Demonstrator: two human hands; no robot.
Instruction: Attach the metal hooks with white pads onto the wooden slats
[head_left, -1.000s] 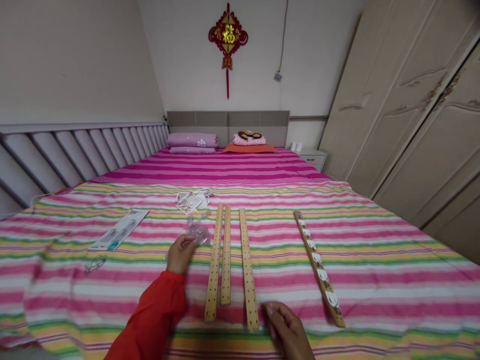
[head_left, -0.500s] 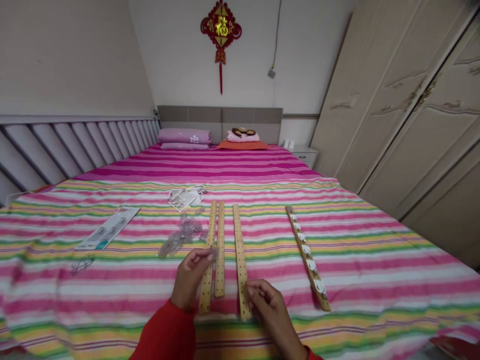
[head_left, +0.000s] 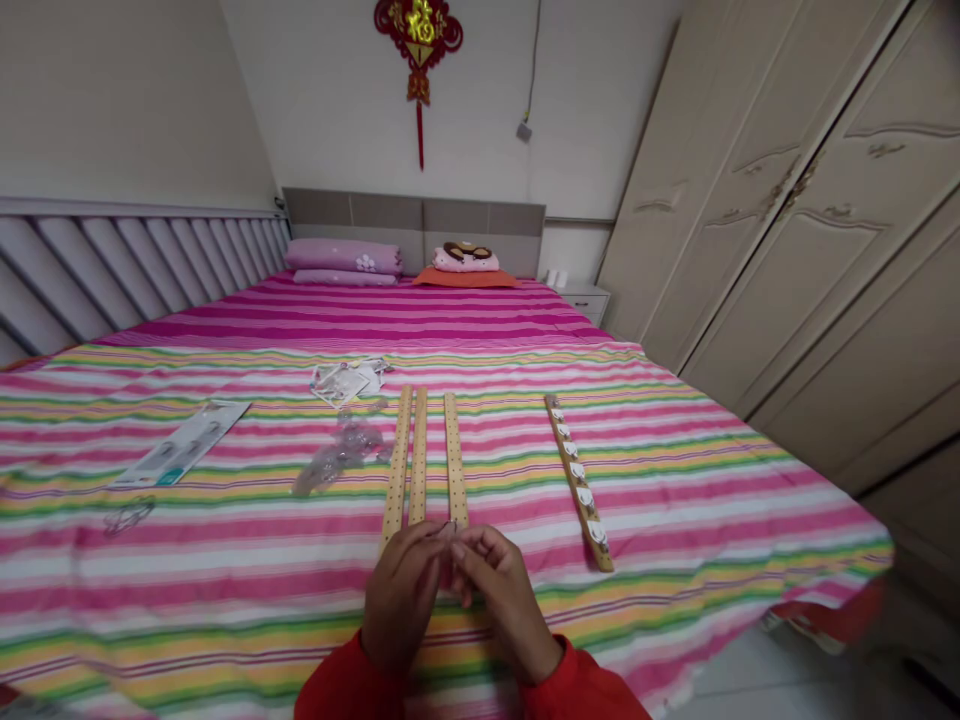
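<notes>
My left hand (head_left: 403, 590) and my right hand (head_left: 504, 585) meet fingertip to fingertip over the near ends of the wooden strips. Both are closed in a pinch. A small thin, dark curved piece (head_left: 452, 524) shows at the fingertips; its kind is too small to tell. Beneath and beyond my hands lie a left perforated wooden strip (head_left: 396, 475), a middle strip (head_left: 418, 460) and a right perforated strip (head_left: 455, 455). My hands hide their near ends. Further right, apart from both hands, lies a wooden strip with several white fittings (head_left: 576, 475) along it.
Clear plastic packets (head_left: 345, 450) lie left of the strips, with papers or tags (head_left: 349, 378) behind. A flat package (head_left: 184, 445) and thin wire pieces (head_left: 129, 514) are further left. Everything rests on a striped bedspread (head_left: 247, 570). A railing (head_left: 150, 265) borders the left, a wardrobe (head_left: 750, 220) the right.
My hands have come together; they were apart, the left with a small translucent piece and the right at the right strip. The view has shifted, so the scene sits further left.
</notes>
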